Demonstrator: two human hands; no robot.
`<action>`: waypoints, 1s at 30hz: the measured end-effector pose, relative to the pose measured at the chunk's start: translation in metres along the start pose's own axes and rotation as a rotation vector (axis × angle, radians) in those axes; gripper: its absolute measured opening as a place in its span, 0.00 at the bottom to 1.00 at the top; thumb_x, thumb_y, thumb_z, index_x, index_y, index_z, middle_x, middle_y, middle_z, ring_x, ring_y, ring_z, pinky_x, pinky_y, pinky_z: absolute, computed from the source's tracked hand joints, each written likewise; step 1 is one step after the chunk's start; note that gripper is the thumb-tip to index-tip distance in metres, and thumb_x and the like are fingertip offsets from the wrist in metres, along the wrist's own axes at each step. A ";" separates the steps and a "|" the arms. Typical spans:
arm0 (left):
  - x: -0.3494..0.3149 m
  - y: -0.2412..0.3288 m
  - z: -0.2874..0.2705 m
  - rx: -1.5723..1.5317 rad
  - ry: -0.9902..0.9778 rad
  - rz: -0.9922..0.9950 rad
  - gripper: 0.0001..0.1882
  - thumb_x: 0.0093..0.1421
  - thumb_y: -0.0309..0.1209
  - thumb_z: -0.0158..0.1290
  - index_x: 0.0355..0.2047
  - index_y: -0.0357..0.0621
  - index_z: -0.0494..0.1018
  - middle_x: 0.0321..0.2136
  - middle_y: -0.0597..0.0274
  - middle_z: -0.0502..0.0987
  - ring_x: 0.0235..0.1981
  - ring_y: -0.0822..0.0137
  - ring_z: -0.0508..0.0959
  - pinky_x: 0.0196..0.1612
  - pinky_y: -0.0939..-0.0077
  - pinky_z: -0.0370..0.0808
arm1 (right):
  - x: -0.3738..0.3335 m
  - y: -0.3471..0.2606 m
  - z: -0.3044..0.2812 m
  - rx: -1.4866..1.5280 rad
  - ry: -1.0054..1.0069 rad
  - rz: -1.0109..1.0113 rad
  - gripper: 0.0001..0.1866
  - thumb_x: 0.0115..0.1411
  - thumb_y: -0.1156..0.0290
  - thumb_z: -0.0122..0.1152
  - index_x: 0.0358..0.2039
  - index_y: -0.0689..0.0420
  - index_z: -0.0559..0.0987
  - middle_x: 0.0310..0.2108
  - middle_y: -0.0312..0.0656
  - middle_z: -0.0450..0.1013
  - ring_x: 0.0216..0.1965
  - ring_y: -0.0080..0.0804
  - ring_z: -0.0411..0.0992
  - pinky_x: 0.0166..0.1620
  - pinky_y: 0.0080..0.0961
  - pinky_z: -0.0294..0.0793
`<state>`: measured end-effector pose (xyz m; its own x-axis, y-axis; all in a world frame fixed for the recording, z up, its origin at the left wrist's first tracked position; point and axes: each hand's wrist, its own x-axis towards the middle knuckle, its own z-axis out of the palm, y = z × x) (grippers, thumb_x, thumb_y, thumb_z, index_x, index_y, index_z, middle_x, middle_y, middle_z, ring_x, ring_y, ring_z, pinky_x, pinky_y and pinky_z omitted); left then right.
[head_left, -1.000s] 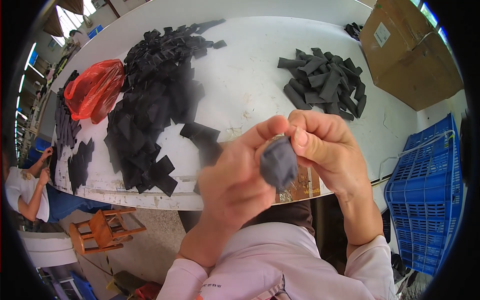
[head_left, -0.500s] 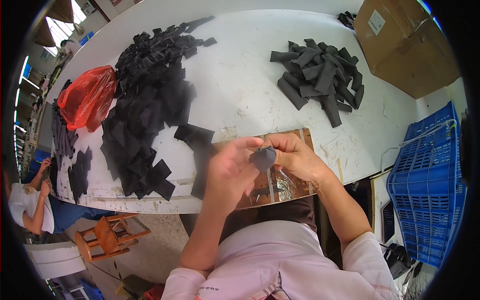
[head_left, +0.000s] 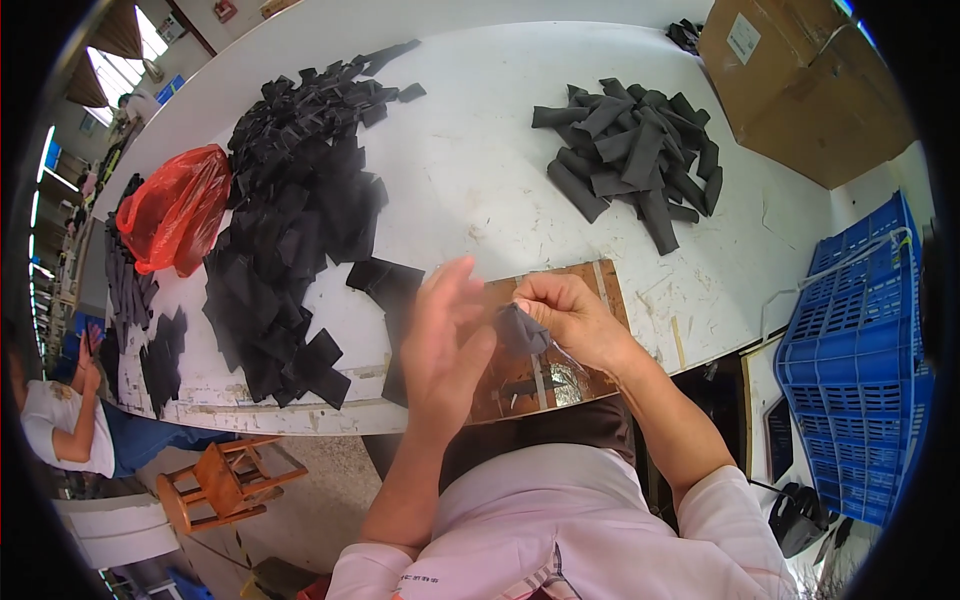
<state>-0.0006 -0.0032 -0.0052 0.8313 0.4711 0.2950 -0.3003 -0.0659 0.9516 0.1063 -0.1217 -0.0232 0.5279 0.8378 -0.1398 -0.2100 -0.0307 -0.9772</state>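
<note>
While the right hand (head_left: pixel 570 320) pinched a small folded dark-grey fabric piece (head_left: pixel 522 328), the left hand (head_left: pixel 445 335), at its nine o'clock, spread open fingers beside it.

A dark grey folded piece (head_left: pixel 522 328) is showing between the hands. The big heap of flat cut pieces (head_left: pixel 290 210) is reading black; the smaller pile of rolled strips (head_left: pixel 630 155) is looking charcoal grey (a shade lighter than the heap). A plastic bag (head_left: pixel 175 208) is glowing red-orange. The table (head_left: pixel 480 170) is showing white, scuffed and speckled. The board (head_left: pixel 560 345) is appearing reddish brown, the crate (head_left: pixel 855 360) bright blue, the carton (head_left: pixel 800 80) plain tan, the stool (head_left: pixel 220 480) orange-brown wood. The sleeves are pale pink.
</note>
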 end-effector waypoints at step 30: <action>0.012 0.016 0.024 -0.210 -0.116 0.052 0.06 0.51 0.19 0.51 0.32 0.35 0.70 0.29 0.56 0.73 0.29 0.72 0.71 0.34 0.81 0.68 | -0.013 -0.002 -0.002 -0.833 0.101 -0.460 0.10 0.48 0.68 0.58 0.20 0.62 0.71 0.17 0.45 0.66 0.20 0.43 0.67 0.23 0.34 0.66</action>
<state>0.0158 -0.0191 0.0159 0.8567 0.3669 0.3625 -0.4247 0.1030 0.8995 0.1020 -0.1335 -0.0197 0.4892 0.8149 0.3107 0.6680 -0.1210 -0.7343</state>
